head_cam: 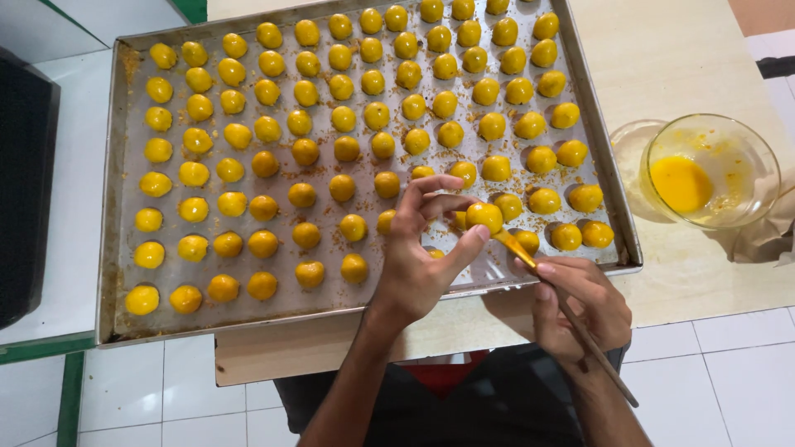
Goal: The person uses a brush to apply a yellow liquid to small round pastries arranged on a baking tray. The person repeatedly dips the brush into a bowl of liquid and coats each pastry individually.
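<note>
A tray (pixel 124 165) of yellow balls covers the table (pixel 662 58). The left hand (pixel 418 265) pinches 1 ball (pixel 484 216) above the tray's near edge; the right hand (pixel 580 306) grips a brush (pixel 571 319) touching it. A bowl (pixel 749 153) of yolk sits right.

From my remote view I see a pale wooden table (pixel 662 50) lying across the upper right. Near its right edge a clear glass bowl (pixel 719 170) stands with a pool of orange-yellow liquid (pixel 681 184) in its bottom — smears of the same colour cling to its inner wall. Just beside the bowl, at the frame's right edge, I make out a crumpled piece of brownish paper or cloth (pixel 766 236); which, I cannot tell. Below the table runs a white tiled floor (pixel 729 381). On the far left a dark, bulky object (pixel 25 190) rests on a white surface (pixel 79 165) — a green strip (pixel 50 348) borders it below.
</note>
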